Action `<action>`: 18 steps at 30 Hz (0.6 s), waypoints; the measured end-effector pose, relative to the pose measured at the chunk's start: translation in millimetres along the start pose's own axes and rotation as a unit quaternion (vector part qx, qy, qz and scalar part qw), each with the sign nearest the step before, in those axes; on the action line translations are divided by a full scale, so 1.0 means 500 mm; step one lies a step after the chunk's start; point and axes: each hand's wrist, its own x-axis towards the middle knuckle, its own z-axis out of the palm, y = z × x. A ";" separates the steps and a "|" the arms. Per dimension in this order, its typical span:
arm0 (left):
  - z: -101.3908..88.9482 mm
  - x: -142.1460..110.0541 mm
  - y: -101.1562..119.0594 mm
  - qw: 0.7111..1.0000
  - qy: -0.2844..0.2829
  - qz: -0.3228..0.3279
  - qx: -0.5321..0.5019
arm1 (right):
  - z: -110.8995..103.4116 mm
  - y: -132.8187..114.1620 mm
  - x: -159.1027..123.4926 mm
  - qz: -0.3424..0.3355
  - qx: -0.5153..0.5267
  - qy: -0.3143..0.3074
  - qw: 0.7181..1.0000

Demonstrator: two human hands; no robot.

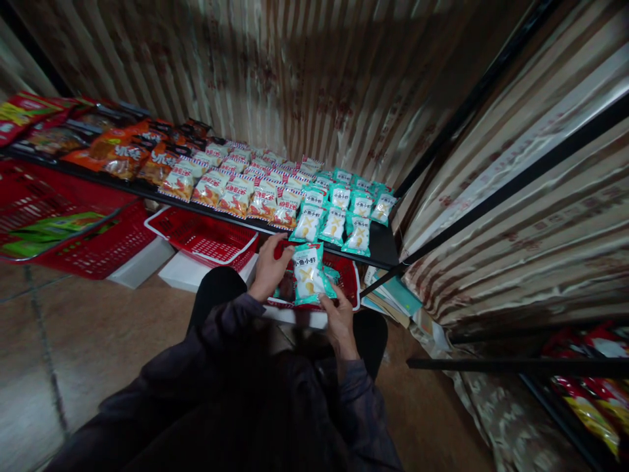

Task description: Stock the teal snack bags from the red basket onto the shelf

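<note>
Between my hands is a teal-and-white snack bag (307,272), held upright with its front facing me. My left hand (269,267) has curled fingers at the bag's upper left edge. The thumb and fingers of my right hand (339,318) grip its lower right corner. Below the bag is a red basket (351,278) with a white rim, and another teal packet (331,272) shows inside it, partly hidden. Just beyond, rows of matching teal snack bags (337,223) lie on the right part of the black shelf (381,246).
White-and-orange snack bags (236,195) fill the shelf's middle, with orange bags (125,154) farther left. Underneath stand a red basket (206,236) and a larger red basket (73,255) holding green packets. Black rack bars (491,196) cross on the right beside a striped curtain (540,223).
</note>
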 end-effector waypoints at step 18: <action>0.050 0.040 0.004 0.987 -0.121 -0.107 0.024 | -0.024 0.001 -0.011 -0.022 -0.027 -0.041 0.999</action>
